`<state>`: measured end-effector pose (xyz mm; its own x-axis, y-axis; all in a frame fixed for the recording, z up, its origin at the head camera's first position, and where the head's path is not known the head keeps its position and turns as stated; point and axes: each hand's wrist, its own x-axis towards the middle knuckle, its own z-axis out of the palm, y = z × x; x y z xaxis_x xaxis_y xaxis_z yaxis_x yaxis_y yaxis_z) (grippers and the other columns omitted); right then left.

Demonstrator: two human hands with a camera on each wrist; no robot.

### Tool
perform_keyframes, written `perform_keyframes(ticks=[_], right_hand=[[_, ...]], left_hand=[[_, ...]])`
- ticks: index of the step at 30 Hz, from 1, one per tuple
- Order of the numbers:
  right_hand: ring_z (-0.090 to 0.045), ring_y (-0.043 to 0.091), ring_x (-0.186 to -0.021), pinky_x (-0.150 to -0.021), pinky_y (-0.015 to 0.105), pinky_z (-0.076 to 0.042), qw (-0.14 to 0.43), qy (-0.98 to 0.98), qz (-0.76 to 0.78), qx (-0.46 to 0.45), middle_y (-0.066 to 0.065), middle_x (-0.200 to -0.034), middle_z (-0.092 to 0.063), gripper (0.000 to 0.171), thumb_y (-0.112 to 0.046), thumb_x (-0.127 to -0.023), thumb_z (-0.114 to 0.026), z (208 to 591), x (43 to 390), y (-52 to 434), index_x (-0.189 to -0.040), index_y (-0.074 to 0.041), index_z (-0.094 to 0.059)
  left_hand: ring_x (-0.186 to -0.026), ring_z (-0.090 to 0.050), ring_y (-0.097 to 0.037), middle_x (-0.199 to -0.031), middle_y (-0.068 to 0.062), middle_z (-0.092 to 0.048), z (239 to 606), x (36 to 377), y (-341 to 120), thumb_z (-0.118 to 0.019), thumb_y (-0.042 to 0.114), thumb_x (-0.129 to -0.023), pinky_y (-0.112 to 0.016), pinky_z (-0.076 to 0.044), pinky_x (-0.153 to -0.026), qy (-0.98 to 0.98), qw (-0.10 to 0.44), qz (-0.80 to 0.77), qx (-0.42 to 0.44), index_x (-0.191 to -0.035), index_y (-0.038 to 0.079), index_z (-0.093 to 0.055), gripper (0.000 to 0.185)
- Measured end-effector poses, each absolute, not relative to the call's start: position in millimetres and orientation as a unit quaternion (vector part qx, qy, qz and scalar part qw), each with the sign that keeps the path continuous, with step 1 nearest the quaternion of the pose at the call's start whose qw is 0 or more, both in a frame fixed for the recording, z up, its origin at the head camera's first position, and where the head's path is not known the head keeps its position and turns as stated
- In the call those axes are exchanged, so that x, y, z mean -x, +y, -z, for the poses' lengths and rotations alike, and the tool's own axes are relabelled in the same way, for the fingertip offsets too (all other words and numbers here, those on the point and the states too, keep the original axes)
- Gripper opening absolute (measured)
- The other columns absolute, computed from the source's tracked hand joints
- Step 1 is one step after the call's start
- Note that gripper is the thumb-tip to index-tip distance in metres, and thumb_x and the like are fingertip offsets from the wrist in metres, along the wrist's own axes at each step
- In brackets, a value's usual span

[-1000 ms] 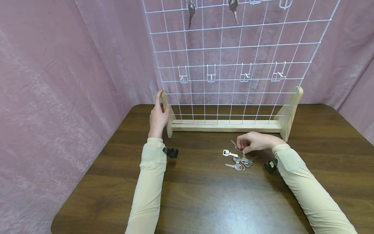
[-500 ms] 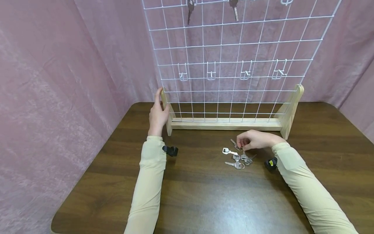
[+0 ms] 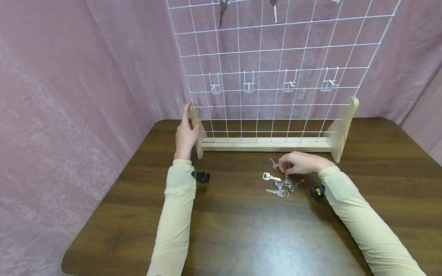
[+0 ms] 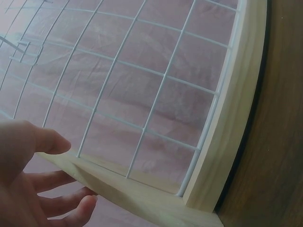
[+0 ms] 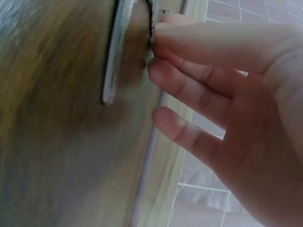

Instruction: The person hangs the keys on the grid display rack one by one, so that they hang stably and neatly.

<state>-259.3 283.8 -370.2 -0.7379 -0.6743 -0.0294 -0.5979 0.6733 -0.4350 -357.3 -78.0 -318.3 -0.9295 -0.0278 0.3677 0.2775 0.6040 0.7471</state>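
Step in hand, as judged: picking one small silver metal key (image 3: 275,165) off the dark brown wooden tabletop (image 3: 241,230). Right hand (image 3: 299,162) pinches its head between thumb and fingers (image 5: 199,47); blade points left, just beyond the loose key cluster (image 3: 280,185). Left hand (image 3: 186,134) grips the left post of the white wire grid rack in a pale wooden frame (image 3: 269,145), fingers curled round it. Next move likely needs a clean lift and the key's hole aligned to a white wire hook (image 3: 289,85).

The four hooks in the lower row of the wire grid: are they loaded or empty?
Empty. The four hooks on the wire grid carry nothing; keys hang only higher up, and loose keys lie on the table.
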Motion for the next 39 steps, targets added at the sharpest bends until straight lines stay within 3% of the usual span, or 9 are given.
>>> perform_keyframes(ticks=[6,15,21,26,34,39], right_hand=[[-0.051,0.001,-0.071,-0.066,0.023,-0.045,0.048,0.919,0.174,0.35,-0.009,-0.075,-0.059,0.015,0.001,-0.083,-0.061,370,259,282,-0.088,-0.013,-0.062],[-0.045,0.001,-0.066,-0.059,0.02,-0.039,0.015,0.92,0.143,0.365,-0.007,-0.069,-0.052,0.02,0.003,-0.077,-0.067,371,258,284,-0.08,-0.016,-0.062],[-0.041,0.005,-0.07,-0.062,0.02,-0.035,0.032,0.92,0.149,0.361,-0.005,-0.075,-0.045,0.021,0.005,-0.085,-0.062,372,256,284,-0.078,-0.013,-0.053],[-0.041,0.006,-0.076,-0.068,0.023,-0.039,-0.013,0.917,0.189,0.352,-0.004,-0.083,-0.044,0.017,0.001,-0.092,-0.056,369,255,284,-0.084,-0.012,-0.049],[-0.043,0.007,-0.07,-0.065,0.024,-0.039,-0.022,0.926,0.204,0.316,-0.001,-0.077,-0.047,0.014,-0.002,-0.099,-0.046,356,255,286,-0.088,-0.011,-0.044],[-0.048,0.006,-0.069,-0.063,0.025,-0.041,-0.044,0.932,0.194,0.304,-0.004,-0.076,-0.052,0.012,-0.004,-0.098,-0.047,349,254,286,-0.091,-0.013,-0.047]], left_hand=[[-0.081,-0.065,-0.03,-0.131,-0.016,-0.061,319,357,-77,-0.05,0.018,-0.096,-0.041,-0.052,-0.066,-0.879,0.17,0.439,0.072,-0.148,0.05,-0.017,0.07],[-0.083,-0.066,-0.033,-0.132,-0.014,-0.061,316,357,-76,-0.051,0.017,-0.095,-0.041,-0.05,-0.065,-0.88,0.172,0.438,0.072,-0.149,0.046,-0.019,0.069],[-0.087,-0.067,-0.035,-0.132,-0.014,-0.061,316,356,-77,-0.051,0.018,-0.094,-0.045,-0.051,-0.069,-0.879,0.173,0.439,0.067,-0.148,0.049,-0.019,0.07],[-0.089,-0.066,-0.035,-0.133,-0.014,-0.061,317,357,-77,-0.05,0.017,-0.095,-0.044,-0.051,-0.07,-0.881,0.169,0.438,0.067,-0.148,0.05,-0.018,0.07],[-0.09,-0.067,-0.036,-0.133,-0.014,-0.06,316,356,-77,-0.05,0.018,-0.095,-0.047,-0.052,-0.071,-0.88,0.168,0.439,0.067,-0.148,0.05,-0.018,0.07],[-0.093,-0.066,-0.037,-0.134,-0.014,-0.06,315,356,-76,-0.051,0.019,-0.094,-0.049,-0.052,-0.073,-0.88,0.166,0.441,0.062,-0.147,0.05,-0.018,0.07]])
